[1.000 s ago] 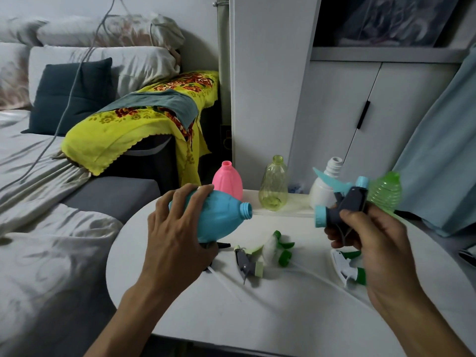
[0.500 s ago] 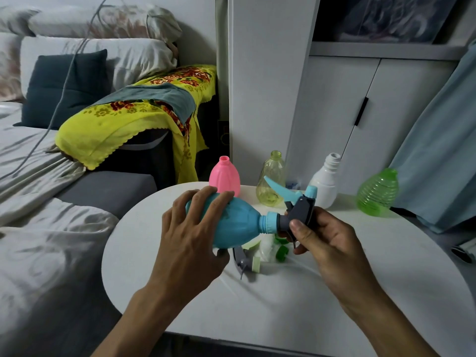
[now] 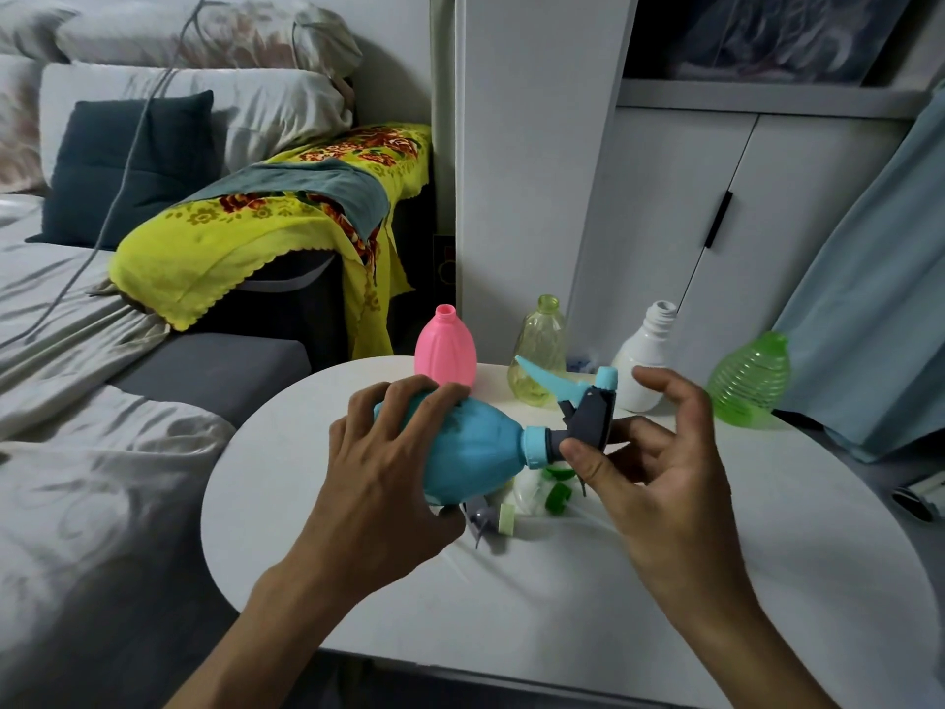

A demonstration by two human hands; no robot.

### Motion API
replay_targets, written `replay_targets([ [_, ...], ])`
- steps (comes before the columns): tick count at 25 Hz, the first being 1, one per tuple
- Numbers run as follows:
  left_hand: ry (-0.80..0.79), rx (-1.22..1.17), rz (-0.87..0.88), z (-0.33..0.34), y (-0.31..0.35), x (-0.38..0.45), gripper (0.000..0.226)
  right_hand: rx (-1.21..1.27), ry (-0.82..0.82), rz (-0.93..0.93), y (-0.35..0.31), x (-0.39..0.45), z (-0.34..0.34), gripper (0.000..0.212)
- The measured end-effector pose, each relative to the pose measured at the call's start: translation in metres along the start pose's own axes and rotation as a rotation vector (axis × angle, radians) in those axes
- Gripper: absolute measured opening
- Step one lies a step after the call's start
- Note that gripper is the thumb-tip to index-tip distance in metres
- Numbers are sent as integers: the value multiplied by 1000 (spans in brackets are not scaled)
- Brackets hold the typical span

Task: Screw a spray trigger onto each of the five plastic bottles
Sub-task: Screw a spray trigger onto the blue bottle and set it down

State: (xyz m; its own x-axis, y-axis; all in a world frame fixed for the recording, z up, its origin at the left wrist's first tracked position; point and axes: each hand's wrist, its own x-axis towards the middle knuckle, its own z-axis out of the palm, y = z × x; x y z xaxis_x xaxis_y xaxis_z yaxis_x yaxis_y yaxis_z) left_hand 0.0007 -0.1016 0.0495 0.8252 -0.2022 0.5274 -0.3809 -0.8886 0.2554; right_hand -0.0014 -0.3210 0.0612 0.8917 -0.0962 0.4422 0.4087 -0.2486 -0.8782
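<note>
My left hand (image 3: 381,468) grips the blue bottle (image 3: 473,455), held on its side above the white round table (image 3: 588,596). A blue and grey spray trigger (image 3: 583,406) sits on the bottle's neck, and my right hand (image 3: 647,468) pinches its grey body with thumb and fingertips, the other fingers spread. At the table's back stand a pink bottle (image 3: 444,348), a clear yellow-green bottle (image 3: 539,350), a white bottle (image 3: 645,363) and a ribbed green bottle (image 3: 749,381), all without triggers. Loose triggers (image 3: 516,509) with green and grey parts lie under the blue bottle, partly hidden.
A bed with grey sheets (image 3: 76,401) lies left of the table. A yellow flowered cloth (image 3: 276,212) covers a dark unit behind it. White cabinet doors (image 3: 690,237) and a light blue curtain (image 3: 879,299) stand close behind the table.
My right hand brought the trigger from the right onto the blue bottle's neck. Its fingers have since loosened and spread, and the trigger's lever points further up.
</note>
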Motion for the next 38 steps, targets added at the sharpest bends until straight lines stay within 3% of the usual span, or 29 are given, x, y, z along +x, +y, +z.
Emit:
replay_targets([
  [3, -41, -86, -37, -2, -1, 0, 93, -448, -27, -365, 0, 0, -4, 41],
  [5, -46, -111, -67, -5, -4, 1, 93, -631, -155, -444, 1, 2, -9, 58],
  [7, -37, -98, -66, -9, -6, 2, 93, -750, -229, -512, 4, 7, -14, 65],
  [11, 1, -16, 11, -12, -3, 1, 91, -771, -148, -637, 4, 10, -18, 39],
  [14, 30, 58, 44, -11, -3, 0, 93, -678, -219, -457, -3, 7, -15, 36],
  [16, 60, 93, 60, -11, -4, 1, 91, -479, -253, -262, -2, 5, -13, 34],
  [21, 147, 136, 125, -7, -4, 2, 91, 4, -303, 316, -1, 3, -6, 53],
  [24, 152, 151, 153, -3, -5, 1, 93, 211, -368, 673, -3, 6, -10, 42],
  [26, 122, 152, 159, 1, -5, 0, 95, 178, -470, 740, -2, 6, -12, 38],
  [27, 95, 146, 153, 3, -4, -1, 96, 40, -492, 688, 1, 4, -11, 35],
  [29, 46, 107, 114, 6, -2, -2, 97, -189, -316, 433, 7, 0, -4, 27],
  [31, 34, 8, 46, 6, 0, -1, 91, -52, -71, 202, 4, -2, 2, 20],
  [33, 55, -83, -10, 4, 2, 1, 86, 102, 19, 107, 1, 2, 1, 19],
  [35, 53, -125, -47, 4, 0, 2, 87, 28, -67, 36, -2, 6, -7, 24],
  [38, -16, -112, -49, 6, -6, 0, 91, -435, -265, -217, -2, 11, -29, 28],
])
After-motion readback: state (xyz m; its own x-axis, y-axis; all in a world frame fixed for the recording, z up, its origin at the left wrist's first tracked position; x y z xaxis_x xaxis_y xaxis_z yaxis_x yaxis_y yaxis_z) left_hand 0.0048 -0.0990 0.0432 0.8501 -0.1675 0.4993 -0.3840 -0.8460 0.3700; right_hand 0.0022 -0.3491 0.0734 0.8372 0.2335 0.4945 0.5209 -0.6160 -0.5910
